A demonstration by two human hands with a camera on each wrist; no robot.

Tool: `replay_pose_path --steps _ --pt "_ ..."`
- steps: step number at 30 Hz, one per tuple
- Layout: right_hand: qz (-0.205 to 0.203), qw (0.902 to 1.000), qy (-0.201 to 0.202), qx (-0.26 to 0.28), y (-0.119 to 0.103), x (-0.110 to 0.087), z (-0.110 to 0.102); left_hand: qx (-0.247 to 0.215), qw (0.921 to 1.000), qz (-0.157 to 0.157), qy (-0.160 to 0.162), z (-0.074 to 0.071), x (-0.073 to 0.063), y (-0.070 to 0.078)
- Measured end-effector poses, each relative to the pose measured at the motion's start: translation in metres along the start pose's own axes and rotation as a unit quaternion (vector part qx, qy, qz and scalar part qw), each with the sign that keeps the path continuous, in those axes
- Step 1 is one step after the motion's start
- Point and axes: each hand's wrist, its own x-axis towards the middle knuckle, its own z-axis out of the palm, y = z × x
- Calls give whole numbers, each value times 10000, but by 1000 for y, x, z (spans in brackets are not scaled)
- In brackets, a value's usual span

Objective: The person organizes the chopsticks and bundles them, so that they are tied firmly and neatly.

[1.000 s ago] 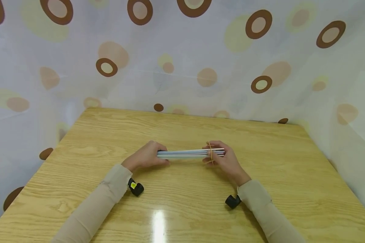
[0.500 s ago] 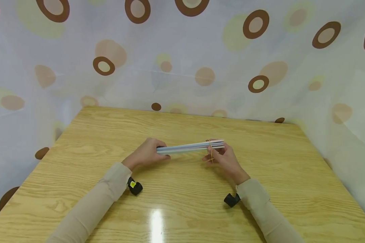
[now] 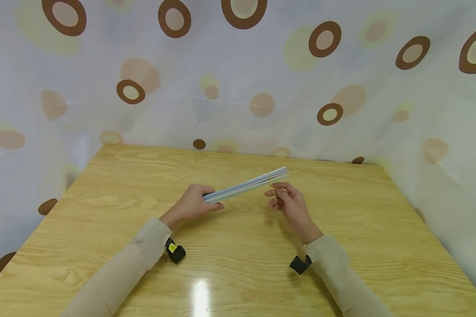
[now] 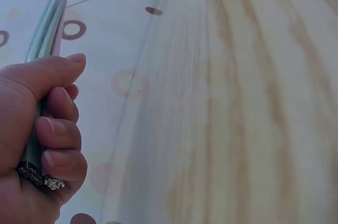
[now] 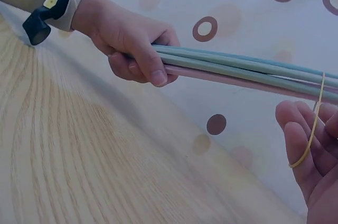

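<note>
My left hand [image 3: 192,201] grips a bundle of slim pastel pencils [image 3: 246,185] near its left end; the bundle slopes up to the right. In the left wrist view, black bands and sparkly silver ends [image 4: 53,183] show below that hand's fingers. A yellow rubber band [image 5: 315,123] loops round the bundle near its far end and stretches down over the fingers of my right hand [image 3: 295,209]. Those fingers are bent, hooked in the band, just below the pencils. Part of the right hand is cut off in its own wrist view.
A wood-grain table [image 3: 230,255] lies under both hands. Behind it and at the sides hangs a white cloth [image 3: 230,57] with brown and beige rings. Black wrist cameras sit at the left cuff [image 3: 176,252] and the right cuff [image 3: 300,265].
The right end of the pencil bundle has risen out of my right hand, tilting the bundle upward. The rubber band now stretches between the pencils and the right fingers. The left hand keeps its grip.
</note>
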Motion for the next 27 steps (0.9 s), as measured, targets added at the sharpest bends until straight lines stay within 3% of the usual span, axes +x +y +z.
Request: replay_pose_path --steps 5,11,15,18,22,24,27 --pt "-499 9971 137 -558 -7 2 9 -43 9993 -301 234 -3 0 -1" --pt "-664 9828 -189 -1715 -7 6 14 -9 9992 -279 276 -2 8 5" --pt "-1258 9562 -304 -2627 -5 4 20 -94 9974 -598 399 1 11 7" --pt "-1828 9265 -331 -3272 -6 1 25 -133 9955 -803 489 3 11 7" --pt "-2495 8923 -512 -3727 -5 3 28 -145 9955 -810 461 5 12 7" --pt "-2691 8872 -590 -3702 -5 5 28 -183 9956 -807 444 7 13 7" --pt "-2700 8960 -636 -3466 -4 9 26 -236 9955 -801 439 9 14 7"
